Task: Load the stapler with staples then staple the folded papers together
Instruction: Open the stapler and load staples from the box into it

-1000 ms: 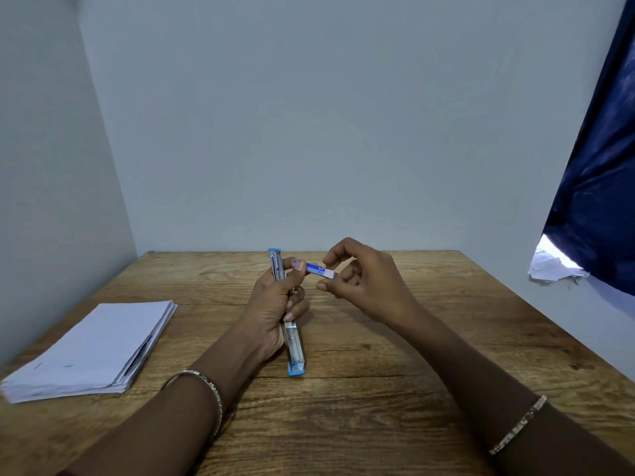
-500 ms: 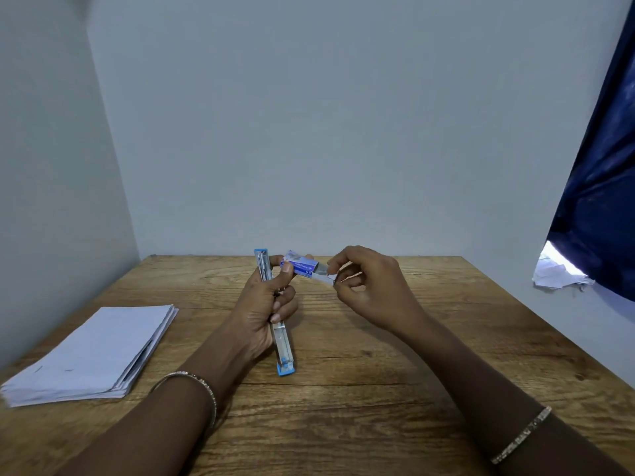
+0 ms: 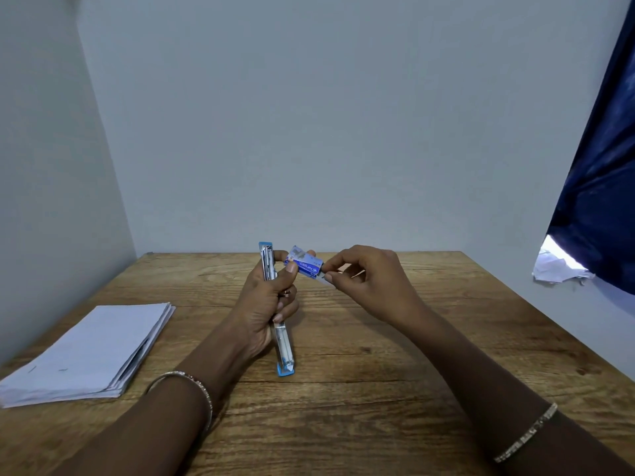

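My left hand grips a blue stapler that is swung fully open, one end resting on the wooden table and the other pointing up. Its thumb and forefinger also pinch a small blue staple box. My right hand pinches the white inner tray at the box's right end, slid a little way out. A stack of folded white papers lies on the table at the left, apart from both hands.
Grey walls close the table in at the back and the left. A dark blue curtain hangs at the right with crumpled white paper under it.
The staple box has turned so that its printed blue face shows. My right hand has drawn the white inner tray slightly out to the right. The stapler has shifted a little to the left.
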A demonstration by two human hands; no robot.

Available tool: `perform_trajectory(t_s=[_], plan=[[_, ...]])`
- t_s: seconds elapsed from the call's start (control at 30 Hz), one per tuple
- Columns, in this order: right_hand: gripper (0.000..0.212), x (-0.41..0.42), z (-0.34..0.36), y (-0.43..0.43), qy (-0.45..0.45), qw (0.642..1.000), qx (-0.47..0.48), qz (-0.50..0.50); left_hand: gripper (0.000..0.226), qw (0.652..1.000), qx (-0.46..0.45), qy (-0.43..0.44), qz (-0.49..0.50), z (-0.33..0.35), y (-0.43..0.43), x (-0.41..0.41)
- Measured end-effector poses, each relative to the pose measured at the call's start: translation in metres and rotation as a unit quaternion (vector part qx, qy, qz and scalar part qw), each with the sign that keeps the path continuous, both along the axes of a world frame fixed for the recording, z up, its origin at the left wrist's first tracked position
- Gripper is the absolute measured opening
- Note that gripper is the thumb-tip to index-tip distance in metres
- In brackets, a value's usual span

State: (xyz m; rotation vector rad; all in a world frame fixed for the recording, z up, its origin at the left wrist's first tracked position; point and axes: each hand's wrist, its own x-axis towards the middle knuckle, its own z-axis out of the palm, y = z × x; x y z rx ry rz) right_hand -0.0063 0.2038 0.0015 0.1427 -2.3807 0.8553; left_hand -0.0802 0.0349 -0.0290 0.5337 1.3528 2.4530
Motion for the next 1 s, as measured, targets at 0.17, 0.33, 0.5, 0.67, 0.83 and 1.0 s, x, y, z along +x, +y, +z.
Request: perform_trajectory(t_s=[0.17, 0.33, 0.5, 0.67, 0.83, 1.0], plan=[[0.017, 0.001, 0.003, 0.002, -0.020, 0.999, 0.040, 0.020, 0.011, 1.000, -0.014, 0.007, 0.005, -0.002, 0.002, 0.002], [0.010, 0.001, 0.000, 0.002, -0.032, 0.995, 0.089, 0.014, 0.010, 1.000, -0.013, -0.001, -0.005, -0.004, 0.003, 0.002], [0.005, 0.000, -0.004, 0.000, 0.002, 0.998, 0.060, 0.014, 0.013, 0.999, -0.010, -0.034, -0.006, -0.006, 0.003, 0.000], [0.005, 0.000, 0.002, 0.002, 0.069, 0.990, -0.118, -0.038, 0.019, 0.998, 0.017, -0.067, -0.006, -0.006, 0.002, -0.003], [0.007, -0.001, 0.005, 0.006, -0.099, 0.941, -0.316, 0.066, 0.022, 0.996, 0.042, -0.079, 0.016, -0.004, 0.001, -0.003], [0.009, -0.006, -0.002, 0.002, -0.117, 0.923, -0.354, 0.095, 0.038, 0.997, 0.040, -0.069, 0.012, -0.004, 0.001, -0.002]])
